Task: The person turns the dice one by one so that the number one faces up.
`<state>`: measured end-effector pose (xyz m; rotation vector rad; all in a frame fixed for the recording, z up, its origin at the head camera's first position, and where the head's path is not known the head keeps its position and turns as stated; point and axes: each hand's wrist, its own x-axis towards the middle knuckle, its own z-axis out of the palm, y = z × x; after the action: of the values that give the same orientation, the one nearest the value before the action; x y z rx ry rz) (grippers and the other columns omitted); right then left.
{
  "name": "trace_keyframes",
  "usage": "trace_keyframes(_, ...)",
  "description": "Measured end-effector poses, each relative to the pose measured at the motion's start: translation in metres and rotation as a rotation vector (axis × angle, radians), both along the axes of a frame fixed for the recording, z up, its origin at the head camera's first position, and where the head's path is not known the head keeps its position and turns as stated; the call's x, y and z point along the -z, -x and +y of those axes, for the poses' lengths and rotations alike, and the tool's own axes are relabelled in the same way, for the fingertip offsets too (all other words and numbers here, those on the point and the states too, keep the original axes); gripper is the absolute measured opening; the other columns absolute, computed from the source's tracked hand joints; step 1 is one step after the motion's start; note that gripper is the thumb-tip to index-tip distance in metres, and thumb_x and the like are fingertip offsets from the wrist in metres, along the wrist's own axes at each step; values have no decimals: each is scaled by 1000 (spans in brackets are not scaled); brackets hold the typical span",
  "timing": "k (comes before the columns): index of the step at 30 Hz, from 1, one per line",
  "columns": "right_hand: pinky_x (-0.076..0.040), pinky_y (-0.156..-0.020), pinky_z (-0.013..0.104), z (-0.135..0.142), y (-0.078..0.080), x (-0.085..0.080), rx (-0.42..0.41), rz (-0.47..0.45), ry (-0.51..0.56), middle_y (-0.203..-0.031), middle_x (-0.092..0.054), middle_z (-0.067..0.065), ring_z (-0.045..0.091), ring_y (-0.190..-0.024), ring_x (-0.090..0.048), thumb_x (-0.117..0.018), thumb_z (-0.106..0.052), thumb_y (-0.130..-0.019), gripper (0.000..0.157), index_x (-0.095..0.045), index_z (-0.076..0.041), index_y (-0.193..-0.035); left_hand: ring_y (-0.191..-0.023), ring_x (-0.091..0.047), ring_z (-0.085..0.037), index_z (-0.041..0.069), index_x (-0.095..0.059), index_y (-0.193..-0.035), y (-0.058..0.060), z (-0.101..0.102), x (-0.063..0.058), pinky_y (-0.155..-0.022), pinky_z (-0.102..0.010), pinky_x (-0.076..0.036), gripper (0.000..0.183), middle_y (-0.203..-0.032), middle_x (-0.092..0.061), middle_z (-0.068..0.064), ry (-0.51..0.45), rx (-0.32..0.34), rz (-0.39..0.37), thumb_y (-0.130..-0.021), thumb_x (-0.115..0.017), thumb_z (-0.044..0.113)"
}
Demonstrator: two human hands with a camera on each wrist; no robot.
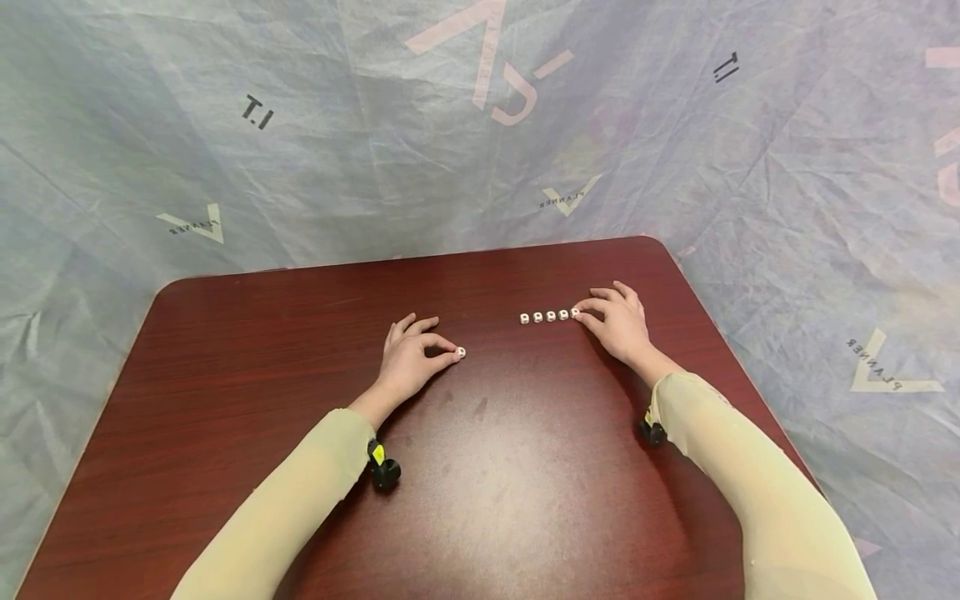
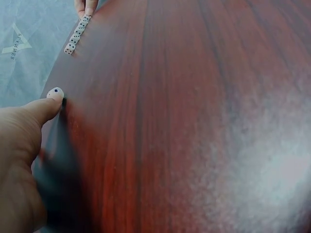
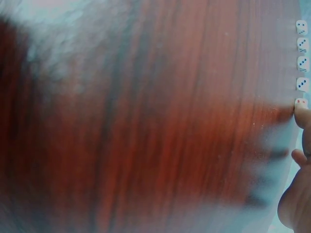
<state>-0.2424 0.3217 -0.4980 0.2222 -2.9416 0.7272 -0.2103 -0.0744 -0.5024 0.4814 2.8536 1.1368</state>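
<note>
Between thumb and forefinger, my left hand point(image 1: 407, 360) pinches a white die point(image 1: 461, 352) near the middle of the table; the left wrist view shows a dark pip on this die point(image 2: 56, 93). My right hand point(image 1: 619, 323) pinches another die point(image 1: 575, 312) at the right end of a straight row. That die point(image 3: 301, 103) shows red pips in the right wrist view. Several more white dice point(image 1: 551, 317) make up the row, running left from the right hand's fingertips with narrow gaps. The other fingers of both hands are spread away from the dice.
A glossy dark red wooden table point(image 1: 285, 350) lies under both hands. Its far edge runs a short way behind the dice row. Grey printed sheeting point(image 1: 315, 150) hangs behind and beside the table. Each wrist carries a small black camera point(image 1: 386, 474).
</note>
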Motion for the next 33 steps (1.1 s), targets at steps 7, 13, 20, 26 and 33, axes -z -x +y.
trace_keyframes(7,-9,-118,67,1,0,0,0,2,2,-150,-50,17,42,-152,-15,-71,-30,-99,21,-78,-19,-115,-154,-16,-32,28,-80,-104,0,-4,0,-122,-60,-8,19,-158,-44,-4,34,-6,-16,-90,-80,41)
trace_keyframes(13,-10,-118,68,1,0,1,-5,5,-3,-150,-50,17,42,-151,-16,-71,-30,-99,19,-79,-19,-113,-153,-18,-32,26,-80,-105,-3,-7,-13,-121,-60,-15,25,-158,-44,-6,77,-42,-2,-88,-82,44)
trace_keyframes(20,-10,-118,67,1,1,1,-4,9,-6,-149,-51,17,42,-151,-16,-71,-30,-99,19,-79,-20,-112,-153,-20,-31,26,-79,-103,-7,-2,-20,-122,-57,-17,24,-158,-44,-6,160,-48,-3,-88,-81,44)
trace_keyframes(26,-10,-118,68,1,0,2,-3,10,-3,-149,-51,17,42,-151,-16,-71,-30,-99,19,-79,-20,-112,-153,-20,-32,23,-77,-104,-9,5,-19,-123,-54,-15,26,-159,-43,-7,200,-54,-18,-89,-80,44)
trace_keyframes(33,-10,-118,67,1,0,1,-5,8,-3,-150,-50,16,42,-151,-16,-71,-30,-99,19,-79,-20,-113,-153,-20,-31,24,-75,-99,-7,9,-16,-123,-52,-16,22,-158,-44,-6,208,-67,-20,-89,-80,44)
